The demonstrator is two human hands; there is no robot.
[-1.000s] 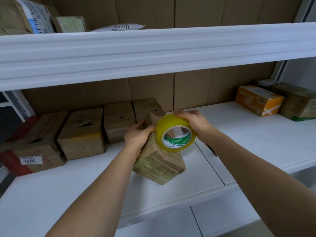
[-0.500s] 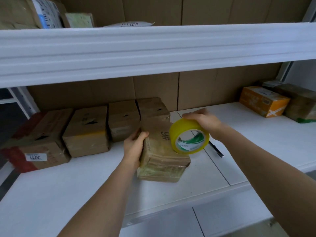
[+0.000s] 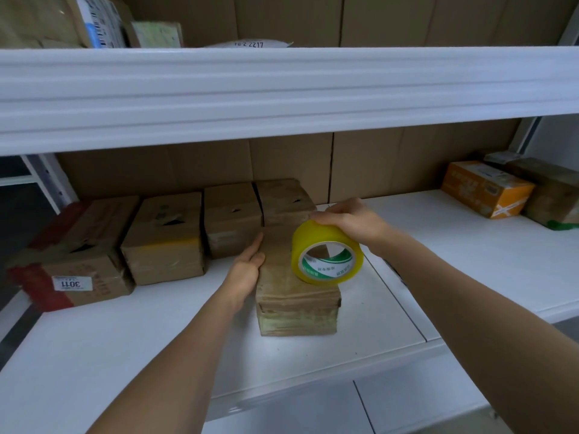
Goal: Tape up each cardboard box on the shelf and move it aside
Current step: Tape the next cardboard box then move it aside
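1. A small cardboard box [image 3: 294, 296] is sitting on the white shelf [image 3: 125, 349], near the front edge and about the middle of the view, just in front of the row of boxes along the back.
2. A roll of yellow tape [image 3: 326, 256] is resting on the box's top, toward its right side, with the open core facing the camera.
3. The right hand [image 3: 347, 219] is gripping the roll from above, fingers curled over its far rim.
4. The left hand [image 3: 247, 264] is lying flat against the box's left side, fingers straight and pressing on it.
5. Four taped boxes [image 3: 166, 236] are standing side by side to the left and behind.
6. An orange box [image 3: 485, 187] is sitting far right on the shelf, well apart.
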